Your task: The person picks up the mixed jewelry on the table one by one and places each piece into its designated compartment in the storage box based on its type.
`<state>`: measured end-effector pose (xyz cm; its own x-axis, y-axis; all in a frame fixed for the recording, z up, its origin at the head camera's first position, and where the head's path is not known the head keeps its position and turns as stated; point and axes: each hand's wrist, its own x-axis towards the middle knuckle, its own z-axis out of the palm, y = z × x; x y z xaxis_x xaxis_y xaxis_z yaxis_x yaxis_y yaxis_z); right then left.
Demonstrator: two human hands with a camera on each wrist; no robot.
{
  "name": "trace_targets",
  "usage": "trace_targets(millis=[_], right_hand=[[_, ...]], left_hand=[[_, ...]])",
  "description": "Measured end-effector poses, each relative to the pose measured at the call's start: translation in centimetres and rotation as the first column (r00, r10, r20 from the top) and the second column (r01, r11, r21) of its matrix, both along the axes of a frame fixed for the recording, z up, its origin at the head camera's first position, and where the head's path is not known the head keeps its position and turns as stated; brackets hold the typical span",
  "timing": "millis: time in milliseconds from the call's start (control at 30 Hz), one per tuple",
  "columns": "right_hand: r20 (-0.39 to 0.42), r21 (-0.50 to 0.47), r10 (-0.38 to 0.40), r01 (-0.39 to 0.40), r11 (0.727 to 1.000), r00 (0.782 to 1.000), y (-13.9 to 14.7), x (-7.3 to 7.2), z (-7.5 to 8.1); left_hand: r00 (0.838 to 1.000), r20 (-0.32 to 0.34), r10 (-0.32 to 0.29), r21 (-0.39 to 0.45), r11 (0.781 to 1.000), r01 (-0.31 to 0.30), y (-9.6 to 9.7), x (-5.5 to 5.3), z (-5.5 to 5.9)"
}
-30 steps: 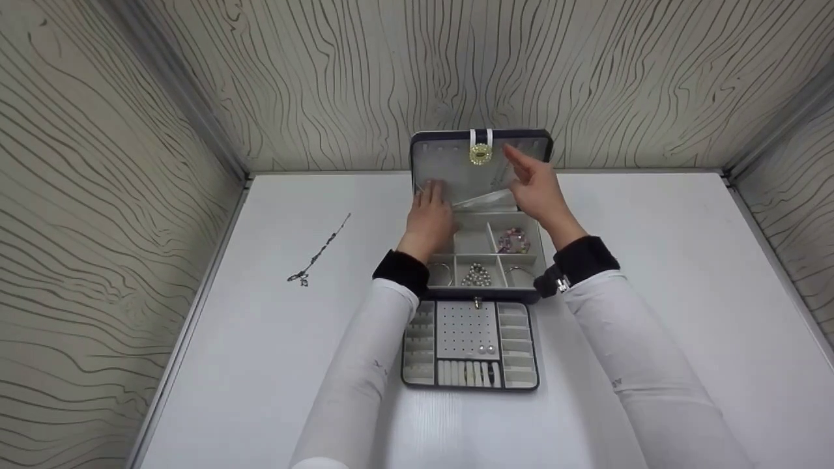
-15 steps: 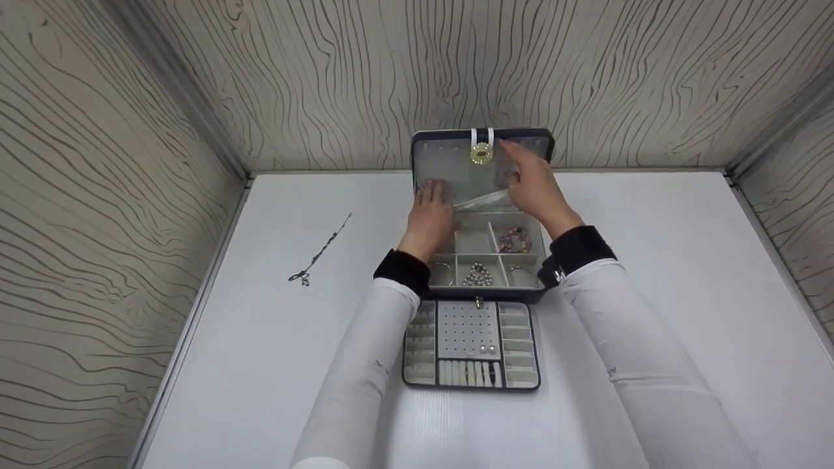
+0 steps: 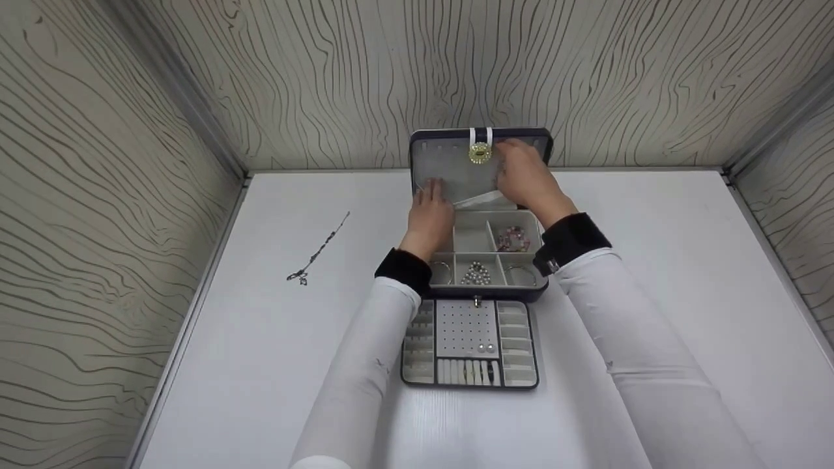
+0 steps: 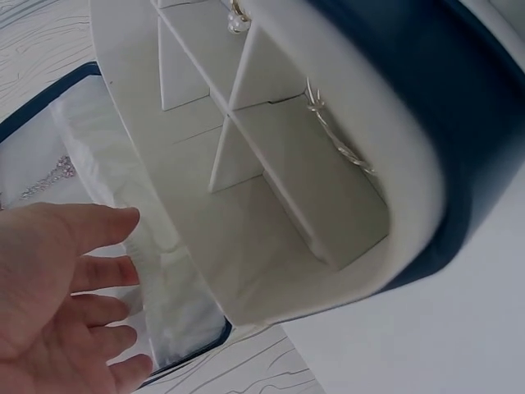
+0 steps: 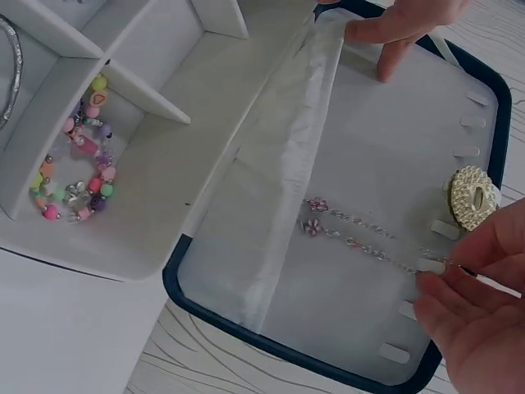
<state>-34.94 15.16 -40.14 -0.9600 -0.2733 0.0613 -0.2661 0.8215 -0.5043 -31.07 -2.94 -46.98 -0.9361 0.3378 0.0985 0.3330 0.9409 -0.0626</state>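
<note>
A dark blue jewelry box [image 3: 472, 294] stands with its lid [image 3: 449, 163] raised at the back. My left hand [image 3: 431, 218] rests at the lid's lower left, fingers extended by the fabric pocket [image 5: 275, 185]. At the lid's upper right, my right hand [image 5: 480, 304] pinches the chain of a silver necklace with pink flowers [image 5: 353, 242] at one of the small white hooks [image 5: 394, 353]. The necklace's lower part hangs down to the pocket edge. In the head view, my right hand [image 3: 526, 174] hides this necklace.
A beaded bracelet [image 5: 102, 164], pearls [image 3: 476, 273] and bangles [image 4: 338, 141] lie in the compartments. In front is a tray [image 3: 466, 322] with earrings and rings. A dark necklace [image 3: 318, 254] lies on the table at left. A gold clasp [image 5: 473, 197] hangs from the lid.
My right hand has shifted slightly left against the lid, and its raised fingers have closed in at the hook. My left hand has stayed in place.
</note>
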Motion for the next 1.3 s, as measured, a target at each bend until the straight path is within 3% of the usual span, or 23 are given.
trace_targets(millis=[167,333,867,1033,1300], right_hand=[[-0.017,0.070,0.009,-0.008,0.998,1.000,-0.2,0.0,0.2],[-0.010,0.085,0.007,-0.006,0.996,1.000,-0.1,0.2,-0.1],[-0.007,-0.087,0.009,-0.009,0.996,1.000,0.7,0.5,-1.2],[0.033,-0.105,0.023,-0.019,0.994,0.999,0.7,0.6,-1.1],[0.033,-0.134,0.048,-0.043,0.990,0.998,1.3,0.4,-1.2]], left_hand=[[0.998,0.055,0.007,-0.016,1.000,-0.006,0.1,-0.2,0.2],[0.999,0.043,0.000,-0.014,1.000,0.000,0.1,-0.3,0.0],[0.997,-0.079,0.023,0.066,0.998,-0.018,0.0,-0.1,-1.1],[0.999,0.002,0.040,0.083,0.996,-0.040,-0.4,-0.4,-0.9],[0.998,0.057,0.037,0.051,0.998,-0.040,-0.7,-0.8,-0.9]])
